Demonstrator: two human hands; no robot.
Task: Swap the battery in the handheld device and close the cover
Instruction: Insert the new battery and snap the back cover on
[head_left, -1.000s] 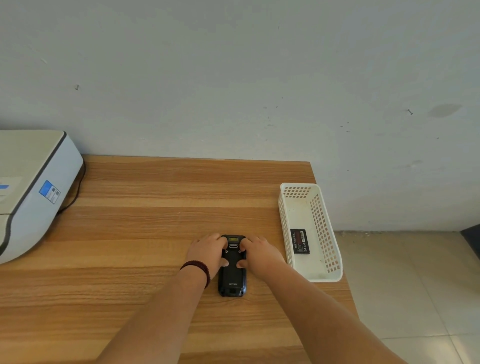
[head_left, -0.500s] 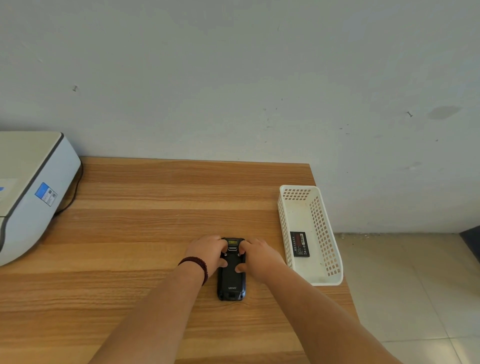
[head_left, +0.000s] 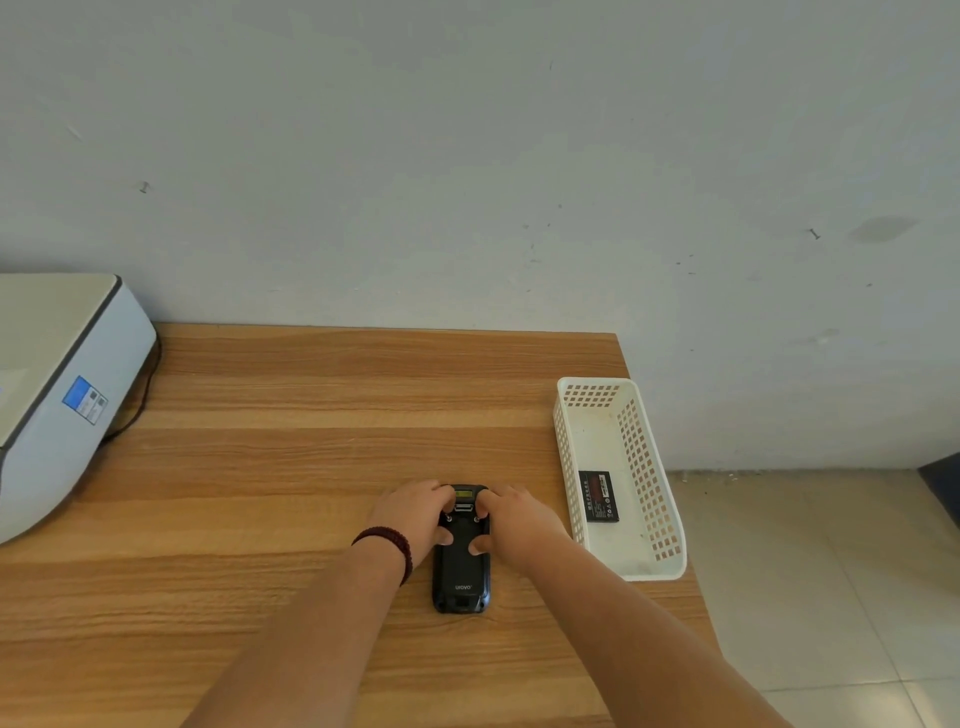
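Wooden table (head_left: 291, 467) — handheld device (head_left: 461, 569), top seemingly hidden under left hand (head_left: 413, 517) and right hand (head_left: 519, 522).

1. A pale grey-white painted wall (head_left: 467, 156) fills the upper half of the frame, marked with small scuffs, a couple of nail-like specks and a faint dark smudge at the upper right.
2. A wood-grain tabletop (head_left: 311, 415) with light and darker bands butts against the wall across the lower left and centre.
3. Beige floor tiles (head_left: 831, 597) with thin grout lines show at the lower right.
4. Lighting is soft and even, with only faint shadows.
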